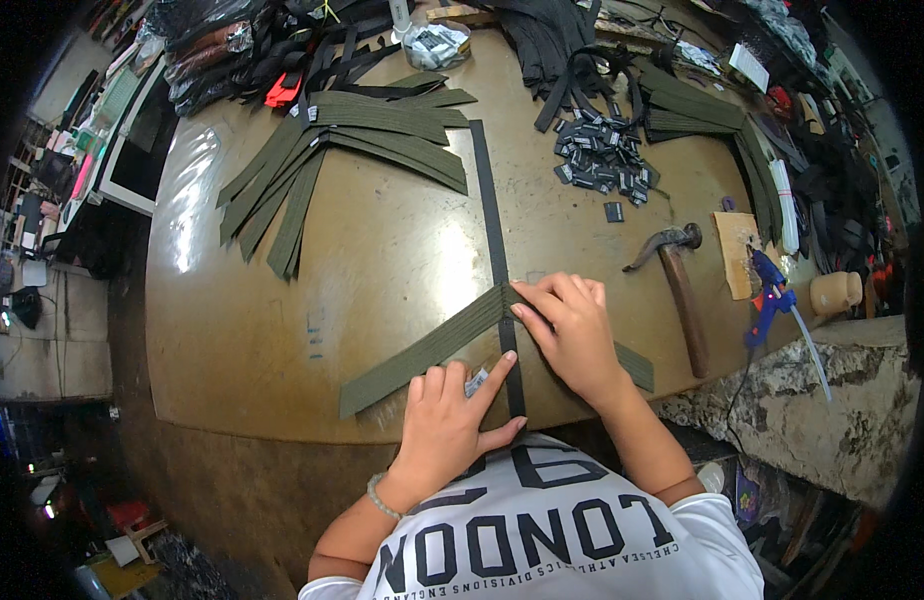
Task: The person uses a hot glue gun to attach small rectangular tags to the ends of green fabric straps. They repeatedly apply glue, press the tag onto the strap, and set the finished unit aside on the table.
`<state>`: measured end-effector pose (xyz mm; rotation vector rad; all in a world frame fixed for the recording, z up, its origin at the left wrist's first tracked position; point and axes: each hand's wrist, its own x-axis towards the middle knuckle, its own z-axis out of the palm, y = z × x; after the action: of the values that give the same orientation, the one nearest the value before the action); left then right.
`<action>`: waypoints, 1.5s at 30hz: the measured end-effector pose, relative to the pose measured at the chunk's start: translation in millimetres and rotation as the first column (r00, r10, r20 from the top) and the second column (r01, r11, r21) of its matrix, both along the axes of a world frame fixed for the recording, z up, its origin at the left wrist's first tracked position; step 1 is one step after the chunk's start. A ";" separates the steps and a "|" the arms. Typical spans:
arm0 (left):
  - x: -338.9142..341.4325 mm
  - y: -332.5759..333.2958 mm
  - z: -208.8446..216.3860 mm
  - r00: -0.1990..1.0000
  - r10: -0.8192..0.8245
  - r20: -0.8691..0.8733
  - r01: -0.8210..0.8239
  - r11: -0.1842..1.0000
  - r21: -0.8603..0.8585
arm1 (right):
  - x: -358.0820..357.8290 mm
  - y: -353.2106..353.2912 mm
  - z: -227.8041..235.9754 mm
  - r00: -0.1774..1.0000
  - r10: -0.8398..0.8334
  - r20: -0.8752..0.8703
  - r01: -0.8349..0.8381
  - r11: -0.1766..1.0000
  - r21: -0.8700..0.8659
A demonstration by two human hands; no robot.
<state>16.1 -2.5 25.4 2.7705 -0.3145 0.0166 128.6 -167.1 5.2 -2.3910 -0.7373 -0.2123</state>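
Observation:
An olive green webbing strap (422, 352) lies folded in a V shape across the near part of the brown worktable (382, 240). A long black strap (492, 230) runs from the far side toward me and crosses the fold. My right hand (572, 335) presses flat on the fold where the two straps meet. My left hand (452, 415) rests on the table edge with its forefinger stretched to the black strap, and a small grey tag (476, 382) shows under its fingers.
A stack of olive straps (352, 150) fans out at the far left. Small black labels (602, 155) lie in a heap at the far right, more olive straps (712, 125) beyond. A hammer (677, 280), a blue glue gun (770, 300) and a stone block (832, 400) sit to my right.

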 end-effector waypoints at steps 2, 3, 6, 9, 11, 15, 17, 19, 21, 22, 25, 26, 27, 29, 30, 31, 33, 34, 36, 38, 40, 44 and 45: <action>0.8 -1.4 2.4 0.999 -0.024 0.021 0.024 1.000 0.004 | -0.1 0.6 1.1 0.999 0.004 0.036 -0.003 1.000 -0.029; 1.4 -2.1 4.0 0.999 -0.034 0.030 0.034 0.999 0.006 | -0.6 0.7 1.4 0.999 0.005 0.049 -0.002 0.999 -0.046; 4.4 -3.4 9.6 0.997 -0.081 0.020 0.080 0.995 0.057 | -4.1 0.0 0.9 0.995 0.010 0.096 0.002 0.992 -0.124; 17.6 0.2 9.5 0.994 -0.108 -0.004 0.108 0.991 -0.083 | -10.0 3.2 -0.6 0.984 0.016 0.178 0.029 0.968 -0.249; 33.5 7.2 3.8 0.998 -0.042 0.044 0.051 0.973 -0.224 | -12.4 8.4 0.4 0.973 0.032 0.230 0.043 0.949 -0.312; 53.2 15.3 -11.1 0.983 0.149 0.105 -0.123 0.968 -0.217 | -7.0 5.0 12.8 0.987 0.068 0.148 -0.018 0.950 -0.312; 51.5 15.7 -15.1 0.979 0.143 0.142 -0.116 0.976 -0.183 | -0.1 -18.5 18.4 0.997 0.048 0.067 -0.031 0.972 -0.234; 50.1 13.8 -17.7 0.977 0.159 0.140 -0.131 0.974 -0.187 | 2.4 -70.3 22.7 0.976 -0.178 0.127 0.197 0.968 -0.153; 49.7 13.5 -18.8 0.975 0.174 0.140 -0.144 0.969 -0.202 | -2.3 -131.2 10.3 0.805 -0.588 -0.080 0.583 0.760 0.288; 49.8 13.4 -18.8 0.974 0.177 0.142 -0.145 0.967 -0.208 | -0.9 -165.3 0.5 0.614 -0.776 -0.148 0.759 0.528 0.381; 51.3 14.1 -18.3 0.975 0.181 0.131 -0.149 0.964 -0.222 | 5.4 -247.9 -31.1 0.032 -0.952 0.305 0.947 0.127 0.296; 51.8 14.4 -18.3 0.973 0.184 0.142 -0.148 0.962 -0.229 | 13.7 -262.5 -36.7 0.209 -0.944 0.256 0.860 0.302 0.411; 52.3 14.3 -18.3 0.972 0.185 0.145 -0.149 0.962 -0.230 | 18.4 -270.1 -36.5 0.361 -0.915 0.179 0.784 0.401 0.474; 52.1 15.1 -18.0 0.975 0.172 0.139 -0.139 0.965 -0.223 | 26.2 -263.5 -18.7 0.493 -0.864 0.105 0.804 0.498 0.325; 52.6 15.0 -18.6 0.976 0.172 0.137 -0.139 0.965 -0.223 | 29.7 -249.9 -2.6 0.517 -0.856 -0.015 0.825 0.494 0.273; 52.7 14.9 -19.4 0.975 0.180 0.130 -0.149 0.964 -0.221 | 32.6 -233.1 19.8 0.600 -0.800 0.018 0.780 0.589 0.210; 52.7 14.6 -21.1 0.971 0.196 0.138 -0.160 0.958 -0.239 | 25.8 -179.0 51.6 0.767 -0.629 -0.126 0.634 0.715 0.296; 52.8 14.7 -21.8 0.970 0.203 0.136 -0.166 0.956 -0.240 | 16.7 -149.4 63.1 0.842 -0.453 -0.293 0.534 0.777 0.334; 53.2 15.0 -22.9 0.971 0.194 0.143 -0.158 0.960 -0.230 | 14.2 -96.8 74.9 0.869 -0.071 -0.490 0.274 0.893 0.356; 53.0 15.6 -23.4 0.971 0.184 0.151 -0.148 0.964 -0.222 | 18.2 -61.0 75.3 0.921 -0.035 -0.388 0.103 0.982 0.157; 52.3 16.0 -23.2 0.972 0.178 0.153 -0.143 0.966 -0.215 | 25.2 -42.6 71.4 0.949 0.008 -0.314 0.028 0.994 0.109; 51.6 15.8 -22.6 0.971 0.188 0.149 -0.147 0.957 -0.251 | 36.5 -34.4 66.7 0.952 -0.031 -0.303 0.013 0.998 -0.062; 51.7 15.6 -22.7 0.971 0.188 0.148 -0.148 0.958 -0.246 | 37.5 -34.0 67.2 0.953 -0.038 -0.301 0.013 0.996 -0.085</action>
<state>67.8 13.1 2.7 2.5568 -0.1086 0.3146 166.1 -201.1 72.5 -2.4351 -0.5807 0.1763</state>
